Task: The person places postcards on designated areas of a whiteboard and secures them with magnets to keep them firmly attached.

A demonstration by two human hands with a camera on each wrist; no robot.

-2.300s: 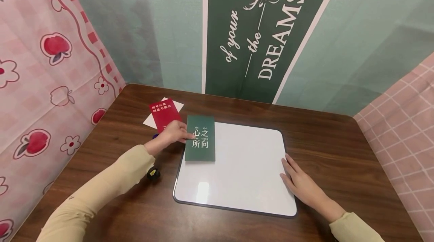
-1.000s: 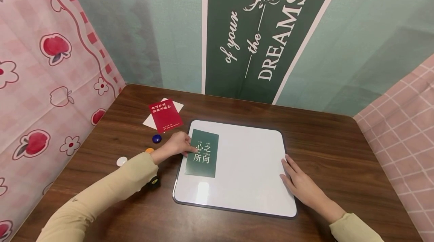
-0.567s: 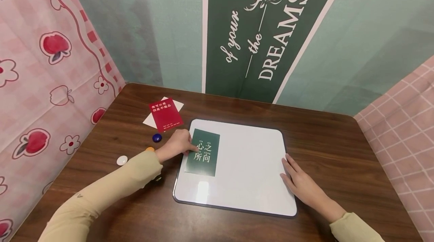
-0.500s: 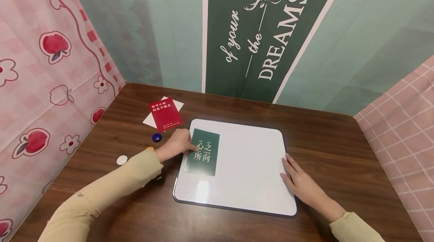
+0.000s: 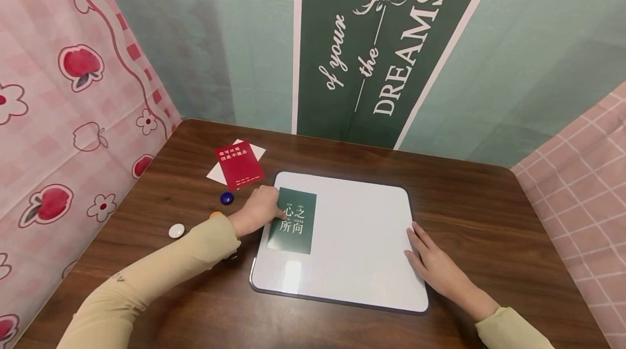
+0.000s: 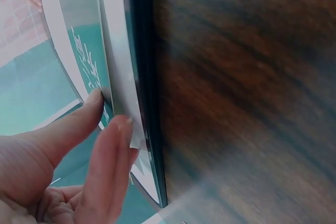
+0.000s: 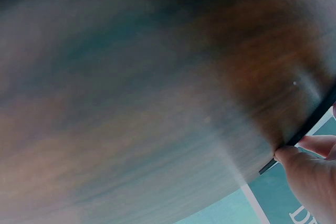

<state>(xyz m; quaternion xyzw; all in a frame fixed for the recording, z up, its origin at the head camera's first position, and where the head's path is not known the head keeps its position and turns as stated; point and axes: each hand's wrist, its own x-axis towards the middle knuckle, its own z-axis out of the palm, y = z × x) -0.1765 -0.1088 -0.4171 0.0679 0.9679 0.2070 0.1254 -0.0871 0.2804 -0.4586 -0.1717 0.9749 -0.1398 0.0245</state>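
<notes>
My left hand (image 5: 260,209) pinches the left edge of a green card (image 5: 297,237) printed with white Chinese characters. The card lies over the left part of a white whiteboard (image 5: 362,251) with a dark frame. In the left wrist view, the thumb (image 6: 86,111) is on the card's face and the fingers (image 6: 107,156) are at its edge, just above the board. My right hand (image 5: 437,266) rests on the whiteboard's right edge with its fingers extended. The right wrist view shows its fingertips (image 7: 287,154) at the dark frame (image 7: 315,116).
A red card (image 5: 239,167) lies across a white card (image 5: 215,174) at the back left of the wooden table (image 5: 469,197). Left of the board are round blue (image 5: 226,198), orange (image 5: 215,214) and white (image 5: 176,231) pieces. A dark object is mostly hidden under the left sleeve.
My left hand has moved the green card toward the front of the board and lowered it slightly. Over the last half second it barely shifts. The right hand keeps its place.
</notes>
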